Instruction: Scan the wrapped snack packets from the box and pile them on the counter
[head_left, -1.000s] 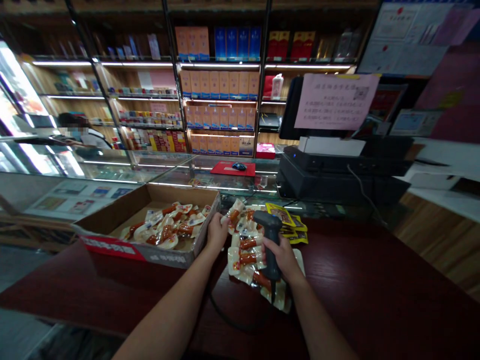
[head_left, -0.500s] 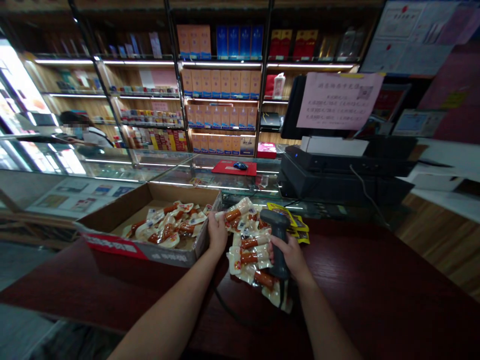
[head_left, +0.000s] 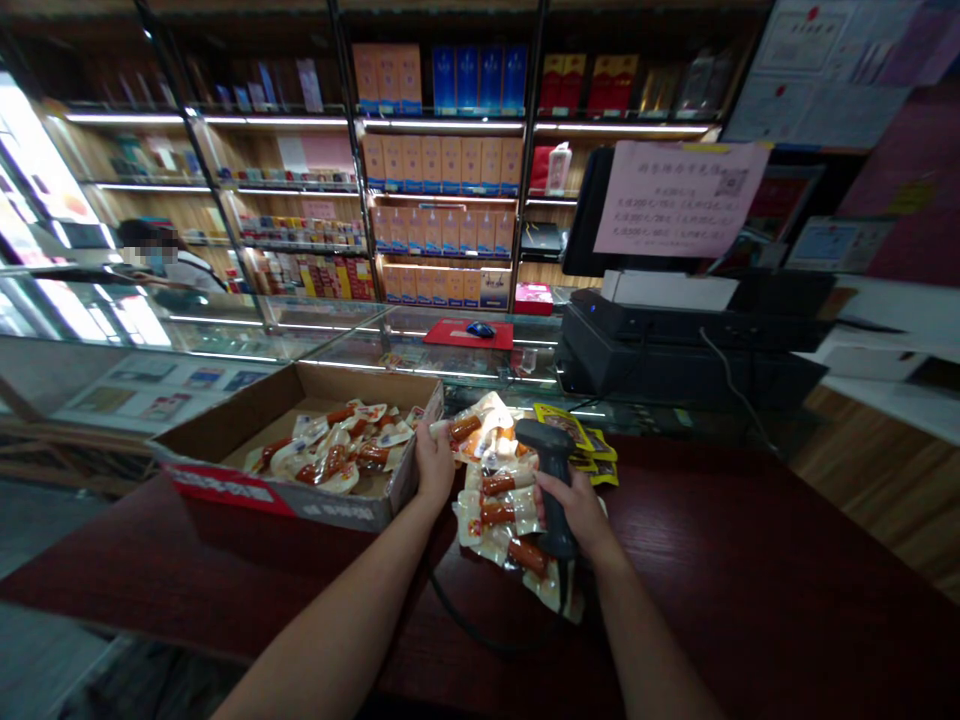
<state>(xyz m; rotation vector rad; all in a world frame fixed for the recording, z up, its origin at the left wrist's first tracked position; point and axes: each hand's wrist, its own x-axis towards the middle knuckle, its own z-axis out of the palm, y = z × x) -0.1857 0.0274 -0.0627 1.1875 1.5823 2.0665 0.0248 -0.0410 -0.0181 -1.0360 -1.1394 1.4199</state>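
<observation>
My left hand [head_left: 435,462] is closed on a clear packet with a sausage [head_left: 471,428] and holds it up beside the cardboard box [head_left: 247,420]. My right hand [head_left: 576,512] grips the handle of a dark barcode scanner [head_left: 551,470], its head pointed at that packet, which glows orange. Under both hands lies a pile of sausage packets [head_left: 501,520] on the dark red counter [head_left: 750,580]. More such packets [head_left: 337,455] fill the box.
Yellow snack packets [head_left: 581,435] lie behind the scanner. A black cash register with a monitor and a pink notice [head_left: 675,330] stands at the back right. Glass display cases [head_left: 225,340] and stocked shelves lie beyond. Another person [head_left: 161,262] is at the far left.
My left hand lifted one sausage packet off the pile and raised it. The scanner head turned toward it, and orange light now falls on the packet.
</observation>
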